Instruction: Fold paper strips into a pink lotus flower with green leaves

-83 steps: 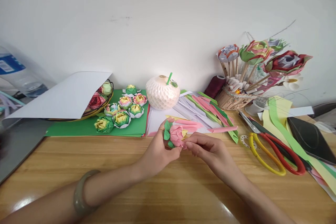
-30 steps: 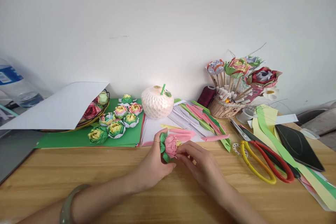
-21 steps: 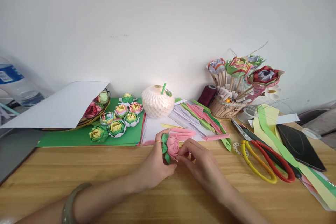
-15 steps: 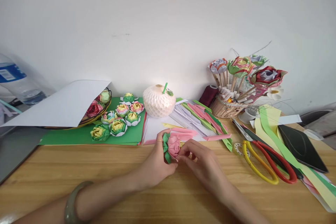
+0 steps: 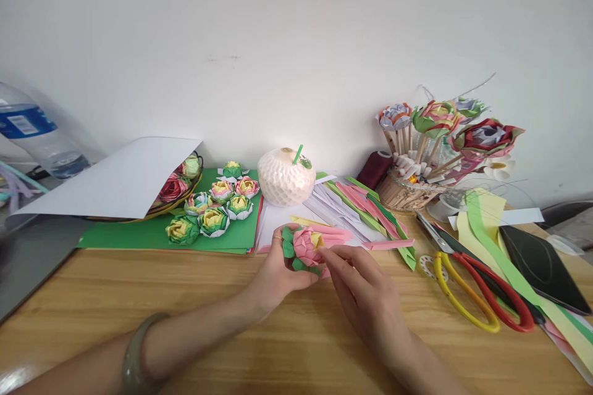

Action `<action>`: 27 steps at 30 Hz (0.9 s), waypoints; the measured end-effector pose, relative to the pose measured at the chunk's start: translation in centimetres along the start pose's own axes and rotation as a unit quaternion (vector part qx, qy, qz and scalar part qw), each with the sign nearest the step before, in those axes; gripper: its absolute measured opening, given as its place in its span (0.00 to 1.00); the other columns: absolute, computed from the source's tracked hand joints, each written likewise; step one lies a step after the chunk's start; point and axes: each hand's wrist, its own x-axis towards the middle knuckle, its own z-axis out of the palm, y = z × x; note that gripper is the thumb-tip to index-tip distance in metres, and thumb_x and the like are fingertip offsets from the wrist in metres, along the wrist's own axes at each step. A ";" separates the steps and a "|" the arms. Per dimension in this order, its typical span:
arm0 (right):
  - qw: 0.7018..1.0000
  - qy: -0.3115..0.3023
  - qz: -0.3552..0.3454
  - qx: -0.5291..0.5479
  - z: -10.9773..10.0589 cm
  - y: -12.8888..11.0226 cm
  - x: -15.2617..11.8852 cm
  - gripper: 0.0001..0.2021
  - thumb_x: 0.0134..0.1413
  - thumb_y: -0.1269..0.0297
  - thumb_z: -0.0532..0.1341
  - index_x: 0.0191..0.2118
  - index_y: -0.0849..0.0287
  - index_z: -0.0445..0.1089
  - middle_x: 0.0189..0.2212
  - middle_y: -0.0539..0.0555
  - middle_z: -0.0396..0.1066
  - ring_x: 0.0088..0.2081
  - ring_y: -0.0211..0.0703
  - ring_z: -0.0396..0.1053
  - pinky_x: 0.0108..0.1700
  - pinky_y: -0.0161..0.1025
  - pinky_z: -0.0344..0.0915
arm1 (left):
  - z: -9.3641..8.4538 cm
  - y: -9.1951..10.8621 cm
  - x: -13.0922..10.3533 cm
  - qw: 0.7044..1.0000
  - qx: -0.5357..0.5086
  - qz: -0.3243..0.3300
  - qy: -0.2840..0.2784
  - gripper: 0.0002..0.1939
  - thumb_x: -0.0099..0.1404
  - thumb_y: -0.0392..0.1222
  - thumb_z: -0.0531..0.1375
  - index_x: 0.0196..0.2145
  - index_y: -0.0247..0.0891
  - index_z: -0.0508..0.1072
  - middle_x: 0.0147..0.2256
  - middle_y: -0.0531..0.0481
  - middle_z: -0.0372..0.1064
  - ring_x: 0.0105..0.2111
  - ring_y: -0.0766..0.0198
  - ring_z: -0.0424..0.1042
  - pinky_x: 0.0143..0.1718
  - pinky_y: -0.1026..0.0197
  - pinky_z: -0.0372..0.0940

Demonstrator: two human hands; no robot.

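My left hand (image 5: 282, 278) is closed round a folded paper flower (image 5: 306, 247) with pink petals, a yellow centre and green leaves at its base. The flower is held above the near part of the table, tilted so its yellow middle faces right. My right hand (image 5: 365, 284) has its thumb and forefinger pinched at the flower's right edge, on a petal; the exact grip point is partly hidden by the fingers. Behind the flower lie pink folded paper strips (image 5: 336, 234).
Several finished paper flowers (image 5: 214, 221) sit on green paper (image 5: 125, 237) at left. A white textured ornament (image 5: 286, 179) stands behind my hands. Folded strips (image 5: 328, 203), a basket of stemmed flowers (image 5: 405, 191), red-and-yellow scissors (image 5: 491, 284) and a black tablet (image 5: 546, 265) occupy the right.
The flower has turned in my left hand, and its yellow centre now shows. My right fingers have shifted up to its right edge. The camera view has moved slightly left.
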 end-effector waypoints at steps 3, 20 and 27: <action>0.995 -0.034 -0.063 -0.069 -0.1 0.2 -0.2 0.21 0.53 0.81 0.51 0.51 0.60 0.64 0.41 0.60 0.69 0.41 0.47 0.67 0.37 0.42 0.68 | 0.3 0.4 -0.2 0.999 -0.044 -0.019 0.012 0.34 0.42 0.27 0.65 0.44 0.42 0.53 0.36 0.54 0.68 0.36 0.68 0.69 0.40 0.63 0.62; 0.992 0.008 0.040 0.116 -1.4 0.4 1.4 0.12 0.52 0.77 0.57 0.41 0.56 0.67 0.33 0.55 0.67 0.37 0.44 0.66 0.34 0.41 0.67 | -0.7 1.0 -0.2 0.990 -0.089 -0.089 -0.069 0.19 0.45 0.28 0.59 0.38 0.34 0.67 0.32 0.48 0.73 0.32 0.61 0.73 0.25 0.68 0.65; 0.975 -0.046 0.092 0.197 -1.5 -0.1 1.8 0.06 0.54 0.73 0.57 0.32 0.57 0.70 0.31 0.54 0.68 0.35 0.41 0.68 0.33 0.37 0.67 | -1.2 1.0 0.0 0.984 -0.071 -0.102 -0.126 0.14 0.52 0.38 0.58 0.38 0.34 0.68 0.29 0.47 0.71 0.27 0.62 0.73 0.19 0.69 0.63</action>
